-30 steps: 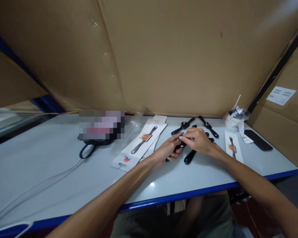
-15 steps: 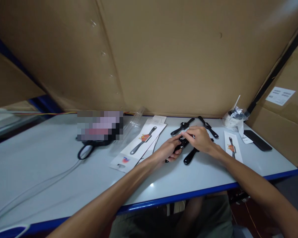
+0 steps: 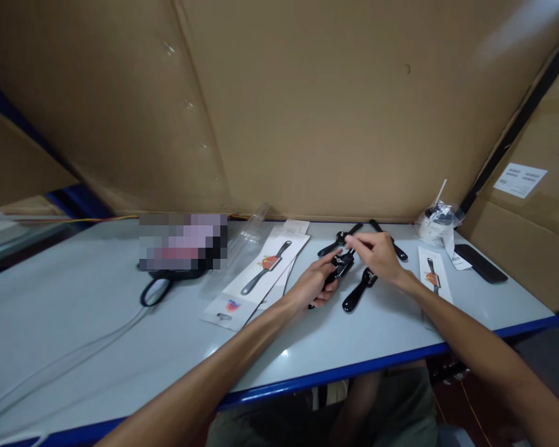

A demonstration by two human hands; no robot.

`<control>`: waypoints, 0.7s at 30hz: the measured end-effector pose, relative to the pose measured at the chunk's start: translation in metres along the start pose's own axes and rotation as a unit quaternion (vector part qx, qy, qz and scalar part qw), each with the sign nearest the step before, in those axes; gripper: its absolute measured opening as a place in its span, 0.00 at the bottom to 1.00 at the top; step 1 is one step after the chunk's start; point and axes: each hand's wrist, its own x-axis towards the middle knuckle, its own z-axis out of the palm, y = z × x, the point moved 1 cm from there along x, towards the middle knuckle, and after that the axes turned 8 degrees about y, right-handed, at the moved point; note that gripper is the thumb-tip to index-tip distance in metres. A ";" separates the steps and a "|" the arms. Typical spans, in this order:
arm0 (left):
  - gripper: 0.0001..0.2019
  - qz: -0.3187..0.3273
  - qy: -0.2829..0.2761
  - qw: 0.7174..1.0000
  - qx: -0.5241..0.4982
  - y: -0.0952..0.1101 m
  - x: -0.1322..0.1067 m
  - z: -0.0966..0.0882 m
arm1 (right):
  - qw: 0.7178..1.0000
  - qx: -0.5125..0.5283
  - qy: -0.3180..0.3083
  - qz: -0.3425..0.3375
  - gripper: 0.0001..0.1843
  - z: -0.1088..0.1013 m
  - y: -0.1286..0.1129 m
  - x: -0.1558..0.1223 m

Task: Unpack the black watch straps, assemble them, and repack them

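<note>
My left hand (image 3: 315, 282) is wrapped around the near handle of a black spokeshave (image 3: 343, 265), holding it tilted just over the table. At its far end, my right hand (image 3: 380, 253) is closed in a pinch by the far handle; the fingers hide the exact contact. Another black spokeshave (image 3: 354, 298) lies just right of the held one, partly covered by my right hand. Behind the hands lie two more, one spokeshave (image 3: 331, 247) on the left and one spokeshave (image 3: 399, 249) on the right, partly hidden.
Printed packaging cards (image 3: 261, 273) and clear plastic sleeves (image 3: 237, 248) lie left of my hands. To the right are another card (image 3: 432, 273), a plastic-wrapped cup (image 3: 435, 228) and a flat black object (image 3: 481, 263). A blurred-out device (image 3: 184, 245) with a cable stands left. Cardboard (image 3: 307, 112) walls the back.
My right hand's fingers have shifted from the middle of the held spokeshave up toward its far end, uncovering its metal body. My left hand keeps its hold.
</note>
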 end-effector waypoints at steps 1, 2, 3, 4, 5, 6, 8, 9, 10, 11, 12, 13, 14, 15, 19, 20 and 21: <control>0.31 0.011 0.010 1.000 -0.012 0.001 -0.002 0.001 | 0.999 0.011 0.032 0.027 0.22 -0.004 0.003 0.003; 0.32 0.023 0.021 0.999 -0.026 0.002 -0.004 0.002 | 0.997 0.022 0.052 0.051 0.21 -0.006 0.006 0.006; 0.33 0.036 0.033 0.998 -0.039 0.003 -0.005 0.003 | 0.995 0.033 0.058 0.071 0.21 -0.008 0.009 0.009; 0.33 0.049 0.045 0.996 -0.052 0.004 -0.006 0.003 | 0.994 0.042 0.053 0.089 0.20 -0.008 0.013 0.010; 0.34 0.061 0.056 0.995 -0.062 0.004 -0.006 0.003 | 0.992 0.050 0.042 0.104 0.19 -0.007 0.017 0.012; 0.35 0.069 0.065 0.993 -0.071 0.004 -0.006 0.003 | 0.991 0.058 0.031 0.117 0.19 -0.006 0.019 0.012; 0.36 0.078 0.074 0.991 -0.083 0.004 -0.006 0.002 | 0.987 0.077 0.009 0.139 0.18 -0.002 0.022 0.012; 0.36 0.079 0.075 0.990 -0.087 0.004 -0.006 0.002 | 0.984 0.090 -0.003 0.152 0.17 -0.001 0.022 0.011; 0.36 0.080 0.074 0.990 -0.091 0.004 -0.006 0.002 | 0.980 0.104 -0.023 0.169 0.15 0.001 0.022 0.011; 0.36 0.081 0.072 0.990 -0.094 0.003 -0.006 0.001 | 0.974 0.120 -0.050 0.188 0.13 0.002 0.022 0.010; 0.36 0.081 0.069 0.990 -0.095 0.003 -0.006 0.001 | 0.965 0.136 -0.082 0.207 0.11 0.003 0.021 0.010; 0.36 0.082 0.067 0.990 -0.094 0.003 -0.006 0.002 | 0.957 0.149 -0.113 0.222 0.10 0.003 0.020 0.009; 0.35 0.083 0.066 0.990 -0.093 0.003 -0.006 0.002 | 0.949 0.160 -0.140 0.234 0.09 0.004 0.019 0.008; 0.35 0.083 0.066 0.990 -0.091 0.003 -0.006 0.002 | 0.942 0.168 -0.161 0.242 0.09 0.004 0.018 0.008; 0.34 0.086 0.066 0.991 -0.082 0.004 -0.008 0.003 | 0.931 0.189 -0.187 0.248 0.09 0.004 0.015 0.005; 0.34 0.086 0.064 0.991 -0.080 0.004 -0.008 0.003 | 0.930 0.193 -0.189 0.247 0.09 0.005 0.014 0.005; 0.34 0.087 0.063 0.991 -0.077 0.004 -0.008 0.004 | 0.930 0.197 -0.190 0.246 0.10 0.005 0.014 0.004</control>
